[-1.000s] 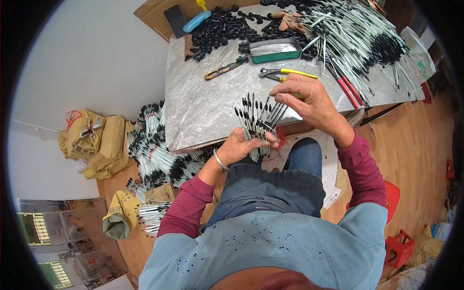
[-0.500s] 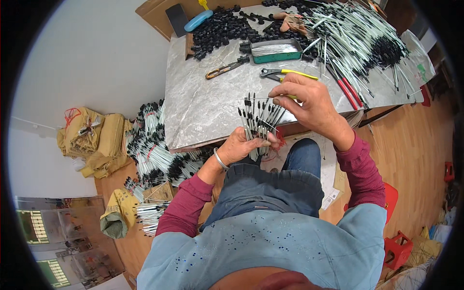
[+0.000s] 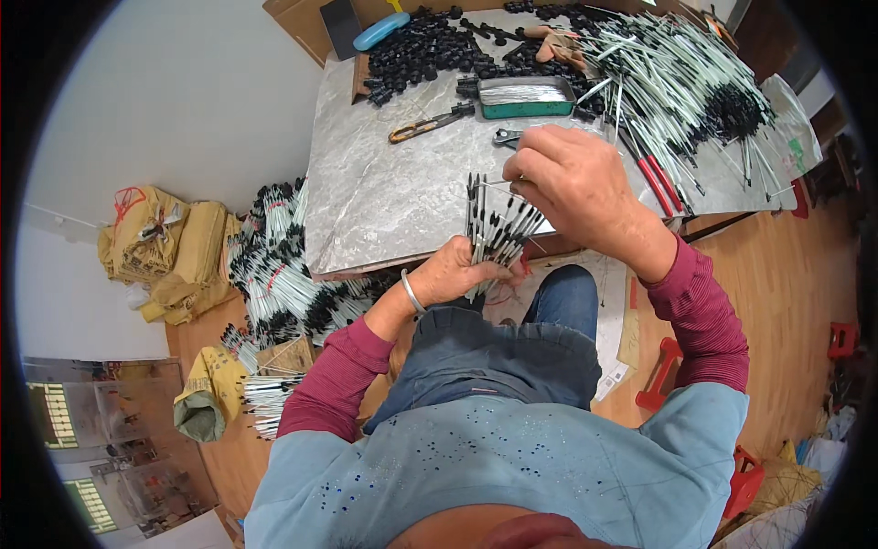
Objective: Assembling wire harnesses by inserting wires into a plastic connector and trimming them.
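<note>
Grey stone-patterned table [image 3: 384, 201] fills the upper view, above a wooden floor. At its near edge the left hand [image 3: 457, 274] is closed round a fanned bunch of rods [image 3: 494, 229] — thin, pale, black-tipped — held upright just over the lap. Above it, the right hand [image 3: 576, 183] pinches at the rod tips, fingers curled together. Beyond lie pliers [image 3: 430, 123], a green tray [image 3: 526, 96], black caps [image 3: 421, 55] and a big rod heap [image 3: 686, 82]. More rods [image 3: 283, 284] and yellow sacks [image 3: 165, 247] sit on the floor, left.
</note>
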Available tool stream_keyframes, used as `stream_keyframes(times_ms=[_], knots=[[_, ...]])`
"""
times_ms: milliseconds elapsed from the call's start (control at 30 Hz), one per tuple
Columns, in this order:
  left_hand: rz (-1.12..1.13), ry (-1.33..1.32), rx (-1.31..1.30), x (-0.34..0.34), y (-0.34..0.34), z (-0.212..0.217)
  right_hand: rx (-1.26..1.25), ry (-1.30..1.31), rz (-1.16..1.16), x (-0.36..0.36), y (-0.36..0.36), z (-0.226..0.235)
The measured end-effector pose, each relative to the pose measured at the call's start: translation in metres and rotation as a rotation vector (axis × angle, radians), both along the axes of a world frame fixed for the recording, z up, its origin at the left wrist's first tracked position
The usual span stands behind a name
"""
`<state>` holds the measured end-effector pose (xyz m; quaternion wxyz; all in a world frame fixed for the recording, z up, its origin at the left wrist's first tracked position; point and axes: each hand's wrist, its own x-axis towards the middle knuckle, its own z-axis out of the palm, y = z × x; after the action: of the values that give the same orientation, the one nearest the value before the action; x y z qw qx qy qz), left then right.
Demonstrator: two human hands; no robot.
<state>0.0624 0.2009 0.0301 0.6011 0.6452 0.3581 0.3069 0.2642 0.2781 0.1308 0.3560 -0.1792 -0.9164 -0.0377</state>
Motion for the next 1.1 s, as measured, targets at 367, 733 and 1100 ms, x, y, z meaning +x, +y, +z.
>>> stream_keyframes(times_ms=[367,733,1100], knots=[[-0.001,0.026,-0.036,-0.001,0.002,0.000,-0.187,-0.084,0.082,-0.014,0.009,0.011],[0.033,-0.007,-0.115,-0.002,0.003,-0.011,0.044,-0.298,0.152,-0.034,0.022,0.026],[0.006,-0.024,-0.087,0.000,0.004,-0.012,-0.574,-0.392,-0.017,-0.042,0.031,0.027]])
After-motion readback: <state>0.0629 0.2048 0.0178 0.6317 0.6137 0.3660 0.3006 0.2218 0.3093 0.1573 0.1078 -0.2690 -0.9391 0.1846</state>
